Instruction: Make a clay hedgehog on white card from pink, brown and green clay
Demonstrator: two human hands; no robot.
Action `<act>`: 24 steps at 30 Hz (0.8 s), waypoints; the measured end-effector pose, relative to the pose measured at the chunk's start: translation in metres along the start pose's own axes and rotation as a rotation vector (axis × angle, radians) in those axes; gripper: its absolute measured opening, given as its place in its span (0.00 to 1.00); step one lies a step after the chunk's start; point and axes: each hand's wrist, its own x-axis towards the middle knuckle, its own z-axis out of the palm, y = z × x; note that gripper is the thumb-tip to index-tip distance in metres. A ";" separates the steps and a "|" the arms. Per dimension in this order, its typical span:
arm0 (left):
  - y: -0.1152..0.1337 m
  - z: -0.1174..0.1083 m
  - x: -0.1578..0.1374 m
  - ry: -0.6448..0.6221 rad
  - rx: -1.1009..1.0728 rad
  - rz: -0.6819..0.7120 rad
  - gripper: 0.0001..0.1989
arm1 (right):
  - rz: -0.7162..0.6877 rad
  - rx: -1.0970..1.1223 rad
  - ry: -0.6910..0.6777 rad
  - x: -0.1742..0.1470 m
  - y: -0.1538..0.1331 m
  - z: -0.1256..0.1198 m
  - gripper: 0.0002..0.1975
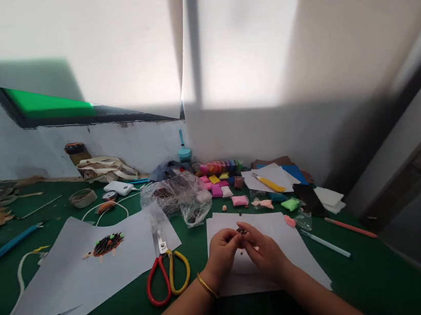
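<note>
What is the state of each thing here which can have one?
Left hand: fingers curled, holding a small dark piece
Right hand: fingers bent, on the same piece
Scissors: lying down, blades seemingly together
Spiky animal figure: lying on white paper
Clear plastic bag: crumpled
Blue container: upright

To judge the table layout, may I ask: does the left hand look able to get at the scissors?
Probably yes: the scissors lie near the left forearm with nothing over them, though the left hand seems occupied with a small dark piece.

dark-capped bottle [79, 156] near wall [50, 152] | cream bag [107, 167] beside bottle | tape roll [84, 199] on green table [397, 277]
</note>
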 end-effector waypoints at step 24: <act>-0.006 -0.020 0.018 0.247 -0.281 -0.211 0.14 | 0.225 0.023 0.227 0.012 0.045 -0.027 0.15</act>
